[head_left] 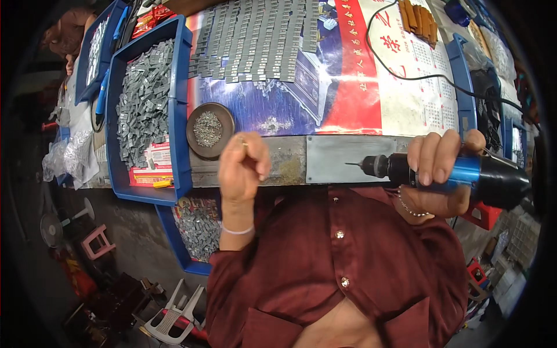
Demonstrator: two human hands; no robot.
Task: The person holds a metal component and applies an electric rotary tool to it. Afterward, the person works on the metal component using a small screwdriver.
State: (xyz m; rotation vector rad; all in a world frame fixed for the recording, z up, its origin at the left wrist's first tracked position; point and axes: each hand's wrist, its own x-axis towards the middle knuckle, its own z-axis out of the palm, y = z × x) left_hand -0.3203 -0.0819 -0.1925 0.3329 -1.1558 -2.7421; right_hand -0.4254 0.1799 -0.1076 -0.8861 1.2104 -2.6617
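Note:
My right hand (438,162) is wrapped round a black and blue electric screwdriver (476,174), whose thin bit points left over a grey metal plate (333,153) at the bench edge. My left hand (245,162) is raised beside a round brown dish (192,139) of small metal screws (208,129). Its fingers are pinched together, and a tiny brass-coloured piece shows at the tips, too small to name. Beyond the hands, small grey rectangular parts (255,40) lie in close rows on a printed poster sheet (351,110).
Left of the dish stands a blue bin (181,116) heaped with loose grey parts (145,98). Below it sits another blue bin (168,232) with similar parts. A black cable (426,77) crosses the poster at the right. Brown strips (418,22) lie at the far right.

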